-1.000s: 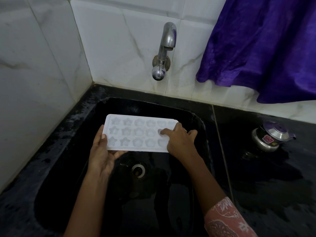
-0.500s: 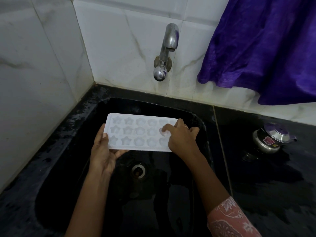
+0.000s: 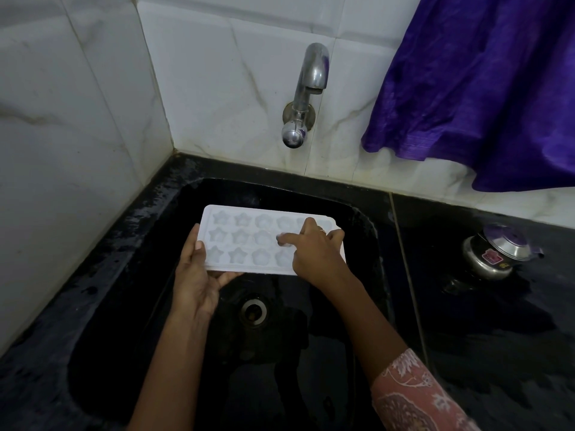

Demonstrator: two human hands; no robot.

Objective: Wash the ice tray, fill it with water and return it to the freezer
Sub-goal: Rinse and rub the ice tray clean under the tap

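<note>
A white ice tray [image 3: 249,241] with star and flower shaped cells is held level over the black sink [image 3: 367,225], below the tap. My left hand [image 3: 196,275] grips its left end, thumb on the top rim and fingers underneath. My right hand [image 3: 314,250] lies over the right part of the tray. Its forefinger points left and presses into a cell of the middle row, while its other fingers are bent on the tray's right end. The cells under that hand are hidden.
A chrome tap [image 3: 306,94] juts from the white tiled wall, with no water running. The drain [image 3: 253,311] lies beneath the tray. A small steel pot with a lid [image 3: 494,253] stands on the wet black counter at right. Purple cloth [image 3: 485,88] hangs above it.
My right forefinger has slid leftward along the tray's middle row by about one cell. My left hand keeps its hold and the tray stays in place.
</note>
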